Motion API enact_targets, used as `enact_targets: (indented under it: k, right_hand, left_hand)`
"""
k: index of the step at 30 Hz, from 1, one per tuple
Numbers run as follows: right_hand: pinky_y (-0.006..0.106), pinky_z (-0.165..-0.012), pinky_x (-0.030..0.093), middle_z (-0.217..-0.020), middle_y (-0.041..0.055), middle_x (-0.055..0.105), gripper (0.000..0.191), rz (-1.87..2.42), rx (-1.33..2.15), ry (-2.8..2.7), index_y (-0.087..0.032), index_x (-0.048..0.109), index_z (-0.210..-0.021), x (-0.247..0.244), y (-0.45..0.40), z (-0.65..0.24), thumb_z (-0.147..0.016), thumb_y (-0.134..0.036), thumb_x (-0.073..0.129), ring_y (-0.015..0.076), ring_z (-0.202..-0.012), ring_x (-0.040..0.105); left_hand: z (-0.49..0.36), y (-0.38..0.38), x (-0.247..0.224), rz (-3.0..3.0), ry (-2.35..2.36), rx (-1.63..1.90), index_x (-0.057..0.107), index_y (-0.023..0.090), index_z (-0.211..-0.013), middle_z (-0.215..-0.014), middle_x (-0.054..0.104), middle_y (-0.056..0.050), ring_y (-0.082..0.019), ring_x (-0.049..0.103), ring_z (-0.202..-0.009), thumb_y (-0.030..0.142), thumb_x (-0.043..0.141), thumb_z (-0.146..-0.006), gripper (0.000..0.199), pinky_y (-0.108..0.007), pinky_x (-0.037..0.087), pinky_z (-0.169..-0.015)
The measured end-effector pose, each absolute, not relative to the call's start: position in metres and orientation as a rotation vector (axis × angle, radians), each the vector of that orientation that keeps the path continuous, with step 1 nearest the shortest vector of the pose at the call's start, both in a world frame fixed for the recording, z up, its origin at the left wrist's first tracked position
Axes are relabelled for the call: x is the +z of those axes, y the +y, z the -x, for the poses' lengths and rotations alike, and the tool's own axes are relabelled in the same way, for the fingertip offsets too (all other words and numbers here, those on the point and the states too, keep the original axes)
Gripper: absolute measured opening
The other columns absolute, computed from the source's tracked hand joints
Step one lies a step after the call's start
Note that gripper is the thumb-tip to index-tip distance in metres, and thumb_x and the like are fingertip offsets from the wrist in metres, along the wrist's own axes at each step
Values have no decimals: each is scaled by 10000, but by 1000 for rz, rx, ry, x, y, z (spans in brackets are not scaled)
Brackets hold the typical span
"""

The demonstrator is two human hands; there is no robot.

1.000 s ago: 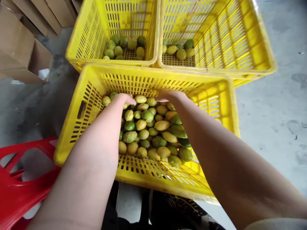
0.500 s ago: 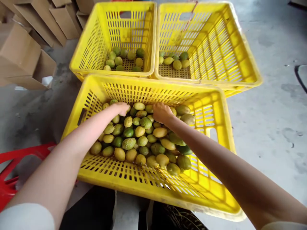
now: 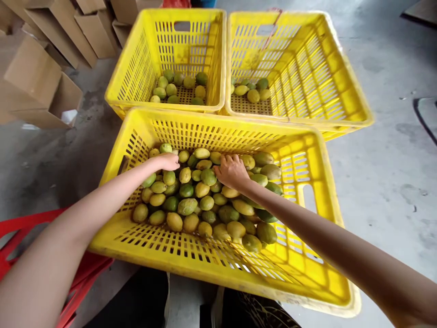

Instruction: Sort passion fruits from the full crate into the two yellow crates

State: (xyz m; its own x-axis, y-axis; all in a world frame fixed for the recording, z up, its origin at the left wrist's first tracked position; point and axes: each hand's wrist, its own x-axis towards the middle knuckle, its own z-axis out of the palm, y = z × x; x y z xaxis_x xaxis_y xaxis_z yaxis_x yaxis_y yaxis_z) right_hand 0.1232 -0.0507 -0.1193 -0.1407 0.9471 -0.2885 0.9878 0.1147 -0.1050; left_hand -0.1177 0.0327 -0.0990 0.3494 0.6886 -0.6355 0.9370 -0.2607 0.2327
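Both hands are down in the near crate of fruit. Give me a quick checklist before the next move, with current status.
1. Left hand on the fruit pile: ok, it rests on fruit at the far left.
2. Right hand on the pile: ok, palm down near the middle.
3. Fruit actually grasped: cannot tell, fingers hide it.
4. Near crate steady: cannot tell.
5. Far left crate has room: ok, few fruit.
6. Far right crate has room: ok, few fruit.

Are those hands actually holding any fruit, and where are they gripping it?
It cannot be told. Both the left hand and right hand lie palm-down on the fruit in the near crate, fingers hiding any grip.
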Motion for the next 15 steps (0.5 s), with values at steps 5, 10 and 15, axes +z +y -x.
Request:
enact_targets:
  k: [5,10,15]
  right_hand:
    - [601,-1097,378,-1420,244,528,690,-1968,-685,2256,-57,471,-1512,-123,-86,-88,-1051,-534,283,412,-1311,456]
    - [665,-1217,210,-1575,290,363,857,-1841,-897,2342,-65,396,-1567,-128,-128,-61,-919,-591,590,459,-1522,244]
    - [633,-1203,277,-1644,270,237,823,-1682,-1134,2398,-141,359,-1591,-115,-136,-63,-882,-424,667,454,-1564,137]
  left_hand:
    - [109,30,-110,-2261,1344,-481,626,201,-1209,-1346,622,-107,-260,606,-1195,255,456,-947,317,-358,466,-1025]
    - [75,28,-128,-2380,1321,-456,526,172,-1370,-1484,534,-137,-269,467,-1368,306,534,-927,463,-372,375,-1135]
    - [57,31,-141,-2244,1436,-494,542,205,-1292,-1440,580,-129,-343,350,-1419,418,737,-766,600,-503,350,-1111]
